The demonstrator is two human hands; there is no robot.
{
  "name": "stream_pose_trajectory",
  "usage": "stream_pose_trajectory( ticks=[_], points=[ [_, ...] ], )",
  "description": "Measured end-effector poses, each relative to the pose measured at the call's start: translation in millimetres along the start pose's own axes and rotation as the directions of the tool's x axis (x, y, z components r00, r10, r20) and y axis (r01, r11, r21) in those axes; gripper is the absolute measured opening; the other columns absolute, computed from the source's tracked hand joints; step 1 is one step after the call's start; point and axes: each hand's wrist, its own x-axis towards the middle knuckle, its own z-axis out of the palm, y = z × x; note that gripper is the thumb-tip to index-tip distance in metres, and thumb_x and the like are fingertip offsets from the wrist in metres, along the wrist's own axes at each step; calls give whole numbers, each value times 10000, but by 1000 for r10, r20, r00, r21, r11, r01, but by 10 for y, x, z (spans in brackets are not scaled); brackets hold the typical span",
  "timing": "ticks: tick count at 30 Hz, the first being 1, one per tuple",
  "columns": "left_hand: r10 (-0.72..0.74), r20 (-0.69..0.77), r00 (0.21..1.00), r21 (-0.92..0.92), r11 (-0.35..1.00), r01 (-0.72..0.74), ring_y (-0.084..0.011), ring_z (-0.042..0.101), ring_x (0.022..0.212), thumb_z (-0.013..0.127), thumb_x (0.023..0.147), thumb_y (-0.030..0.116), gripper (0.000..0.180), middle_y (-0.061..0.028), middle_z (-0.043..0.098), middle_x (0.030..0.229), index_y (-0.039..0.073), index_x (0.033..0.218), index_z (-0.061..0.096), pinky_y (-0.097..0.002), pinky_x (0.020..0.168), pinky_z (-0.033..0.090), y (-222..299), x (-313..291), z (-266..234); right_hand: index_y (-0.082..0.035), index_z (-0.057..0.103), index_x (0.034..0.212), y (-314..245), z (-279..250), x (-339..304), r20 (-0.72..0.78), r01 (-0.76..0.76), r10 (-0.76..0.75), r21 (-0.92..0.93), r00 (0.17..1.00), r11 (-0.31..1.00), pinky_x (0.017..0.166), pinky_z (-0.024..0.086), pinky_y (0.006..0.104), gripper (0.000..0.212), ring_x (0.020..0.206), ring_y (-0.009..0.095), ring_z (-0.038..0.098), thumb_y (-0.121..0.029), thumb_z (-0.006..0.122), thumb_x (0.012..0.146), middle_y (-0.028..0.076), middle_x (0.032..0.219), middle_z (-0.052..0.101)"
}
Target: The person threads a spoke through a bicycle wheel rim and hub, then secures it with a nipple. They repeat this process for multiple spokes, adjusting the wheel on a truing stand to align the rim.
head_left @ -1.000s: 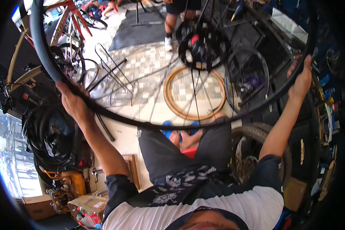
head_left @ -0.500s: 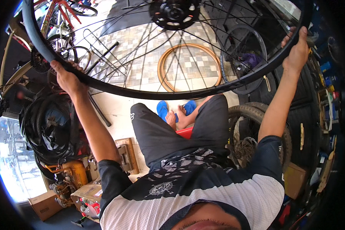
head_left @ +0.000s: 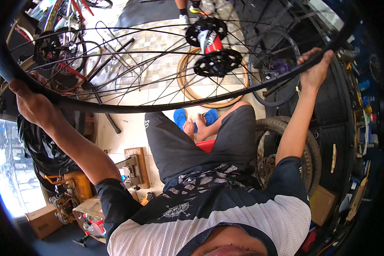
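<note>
A black bicycle wheel (head_left: 166,107) is held up in front of me, tilted so that its spokes and hub show at a slant. The hub (head_left: 214,46) is red and white in the middle with black cut-out discs at both ends. My left hand (head_left: 36,102) is closed round the rim at the far left. On the right side, my right hand (head_left: 315,70) grips the rim, fingers wrapped over it. No tire shows on the near part of the rim. The wheel's upper part runs out of view.
Tan-edged hoops (head_left: 182,81) lie on the tiled floor beyond the wheel. Bicycles (head_left: 66,47) stand at the left, near bundled black tires (head_left: 47,141). A knobby-tired wheel (head_left: 313,149) rests by my right thigh. Another person's feet (head_left: 183,19) appear at the far side.
The wheel has tilted, so the hub now shows from its side. My left hand has moved left and nearer; my right hand has shifted slightly inward and down. Another person's feet have appeared.
</note>
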Motion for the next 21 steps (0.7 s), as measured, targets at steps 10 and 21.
stream_pose_trajectory(
  ticks=[10,21],
  points=[
    [-321,124,939,-276,898,343,-194,641,710,458,1033,747,771,-86,687,814,7,1025,678,-351,727,535,-694,-561,-52,-43,599,982,382,-167,-180,-226,47,-46,0,973,999,604,456,362,710,643,191,535,-753,596,966,48,751,551],
    [-879,171,444,-652,237,720,-318,543,739,403,981,787,729,-91,574,672,107,751,533,-492,798,454,-2463,-2192,163,-66,554,952,1234,-274,-503,-85,-20,36,188,996,982,672,467,364,837,721,227,570,-868,317,985,61,715,557]
  ],
)
